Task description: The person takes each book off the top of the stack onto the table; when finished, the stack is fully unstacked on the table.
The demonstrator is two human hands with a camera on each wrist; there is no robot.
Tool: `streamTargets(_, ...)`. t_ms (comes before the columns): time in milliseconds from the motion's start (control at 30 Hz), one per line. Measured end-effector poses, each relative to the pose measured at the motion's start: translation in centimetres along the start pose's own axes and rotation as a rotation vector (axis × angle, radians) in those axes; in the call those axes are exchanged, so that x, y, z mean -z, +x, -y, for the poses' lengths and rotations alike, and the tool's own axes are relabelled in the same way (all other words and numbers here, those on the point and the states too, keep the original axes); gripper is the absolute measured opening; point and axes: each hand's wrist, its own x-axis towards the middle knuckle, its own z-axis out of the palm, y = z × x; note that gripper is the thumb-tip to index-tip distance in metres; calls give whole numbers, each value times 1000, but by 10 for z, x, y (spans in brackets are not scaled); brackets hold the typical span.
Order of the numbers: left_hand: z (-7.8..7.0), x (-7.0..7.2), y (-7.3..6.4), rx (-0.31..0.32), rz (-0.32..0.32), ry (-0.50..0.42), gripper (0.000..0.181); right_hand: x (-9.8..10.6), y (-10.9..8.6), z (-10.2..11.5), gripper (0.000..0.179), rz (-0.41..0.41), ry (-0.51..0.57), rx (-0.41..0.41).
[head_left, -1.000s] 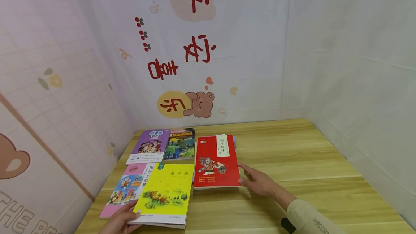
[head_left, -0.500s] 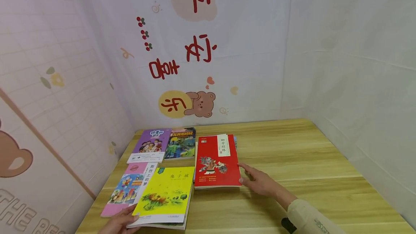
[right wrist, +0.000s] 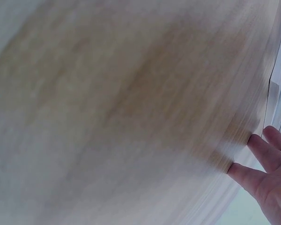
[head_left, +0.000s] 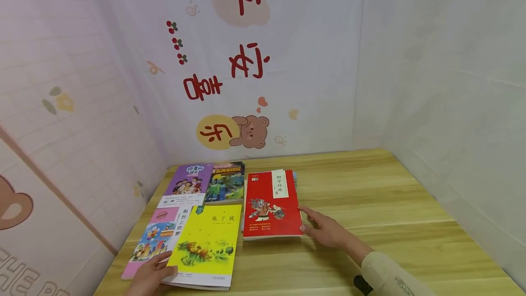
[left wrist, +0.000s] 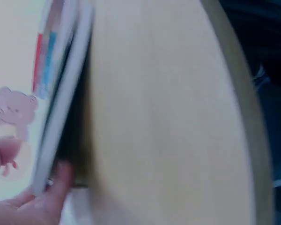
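Observation:
A yellow book [head_left: 207, 243] with a white lower band lies at the front left, overlapping a pink book [head_left: 149, 241]. My left hand [head_left: 149, 275] holds its lower left corner, thumb on the cover. In the left wrist view, the left hand [left wrist: 35, 197] has book edges between thumb and fingers; the picture is blurred. A red book [head_left: 273, 202] lies to the right on top of others, a bluish cover just showing. My right hand [head_left: 328, 232] touches the red book's right edge with its fingertips. The right wrist view shows that hand [right wrist: 267, 173] with fingers extended at the wood surface.
Behind the yellow book lie a purple book [head_left: 186, 182] and a dark green comic-style book [head_left: 226, 184]. The wooden table [head_left: 382, 204] meets fabric-covered walls [head_left: 308, 81] at the back and sides. A small dark object [head_left: 362, 284] sits near my right sleeve.
The yellow book has shifted slightly forward, away from me; the book edge that showed beneath it half a second ago is now less visible. My right hand stays at the red book's edge.

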Motion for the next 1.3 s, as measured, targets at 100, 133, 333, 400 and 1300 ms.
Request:
streamTargets(100, -9, 3, -8, -99, -69, 226, 49, 0, 0, 1, 65, -3, -2, -3)
streamTargets(133, -13, 3, -11, -134, -86, 268, 42, 0, 0, 2, 65, -3, -3, -4)
streamTargets(333, -34, 5, -19, -251, -135, 316, 35, 0, 0, 2, 65, -4, -7, -10)
streamTargets(400, -38, 4, -18, -255, -133, 305, 39, 0, 0, 2, 64, -4, -14, 6)
streamTargets(1300, -86, -35, 26, -264, -42, 48, 58, 0, 3, 7, 73, -83, 82, -62)
